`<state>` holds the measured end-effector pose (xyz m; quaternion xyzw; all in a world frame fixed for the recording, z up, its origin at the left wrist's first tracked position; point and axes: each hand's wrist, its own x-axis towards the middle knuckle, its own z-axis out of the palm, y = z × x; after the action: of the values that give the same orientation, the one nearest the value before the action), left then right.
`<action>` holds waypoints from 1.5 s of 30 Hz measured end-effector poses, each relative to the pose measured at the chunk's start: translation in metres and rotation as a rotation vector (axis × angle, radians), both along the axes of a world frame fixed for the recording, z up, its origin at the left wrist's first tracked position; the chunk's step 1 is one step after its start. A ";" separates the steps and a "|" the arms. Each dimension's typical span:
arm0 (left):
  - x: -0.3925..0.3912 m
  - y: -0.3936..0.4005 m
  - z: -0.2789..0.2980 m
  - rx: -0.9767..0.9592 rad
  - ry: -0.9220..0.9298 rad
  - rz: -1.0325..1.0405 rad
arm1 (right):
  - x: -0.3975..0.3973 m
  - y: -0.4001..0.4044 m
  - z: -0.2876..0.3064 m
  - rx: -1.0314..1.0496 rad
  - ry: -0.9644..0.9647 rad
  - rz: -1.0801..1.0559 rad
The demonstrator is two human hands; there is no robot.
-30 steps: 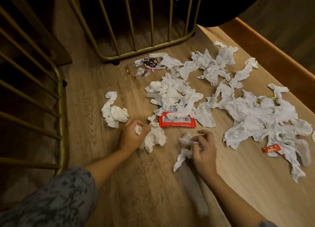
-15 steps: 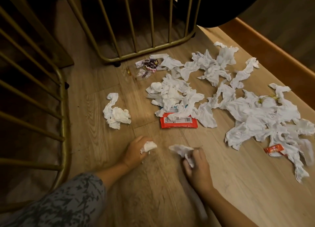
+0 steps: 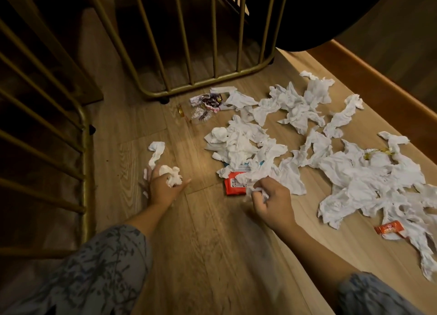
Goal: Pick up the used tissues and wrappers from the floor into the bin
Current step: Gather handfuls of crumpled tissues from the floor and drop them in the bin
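Crumpled white tissues lie scattered over the wooden floor [image 3: 212, 255], in a middle heap [image 3: 241, 144] and a wider spread to the right [image 3: 366, 179]. My left hand [image 3: 163, 191] rests on a lone tissue clump [image 3: 171, 176] at the left, fingers curled round it, with white paper showing between them. My right hand [image 3: 274, 203] is closed on a balled tissue [image 3: 259, 191], right beside a red wrapper [image 3: 233, 188] half under the heap. A small orange wrapper [image 3: 387, 228] lies at the far right. Clear and dark wrappers [image 3: 207, 104] lie near the railing. No bin is clearly in view.
Gold metal bar frames stand at the left [image 3: 85, 163] and at the back [image 3: 201, 90]. A large dark round shape [image 3: 331, 14] hangs over the top right. A raised wooden edge [image 3: 378, 82] borders the floor on the right.
My left hand, holding a tissue scrap, has moved forward and left onto the lone clump. My right hand has moved forward to the red wrapper, still holding its tissue.
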<state>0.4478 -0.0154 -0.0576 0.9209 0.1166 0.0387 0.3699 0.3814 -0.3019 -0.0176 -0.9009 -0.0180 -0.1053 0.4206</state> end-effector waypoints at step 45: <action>-0.368 -0.615 0.292 -0.944 0.158 -1.252 | -0.449 -0.377 0.250 0.107 -0.359 -1.265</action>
<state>0.0800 -0.6308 0.2343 0.5609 -0.3938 -0.2960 0.6653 -0.0677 -0.6794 0.2322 -0.6840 0.4502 -0.4816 0.3123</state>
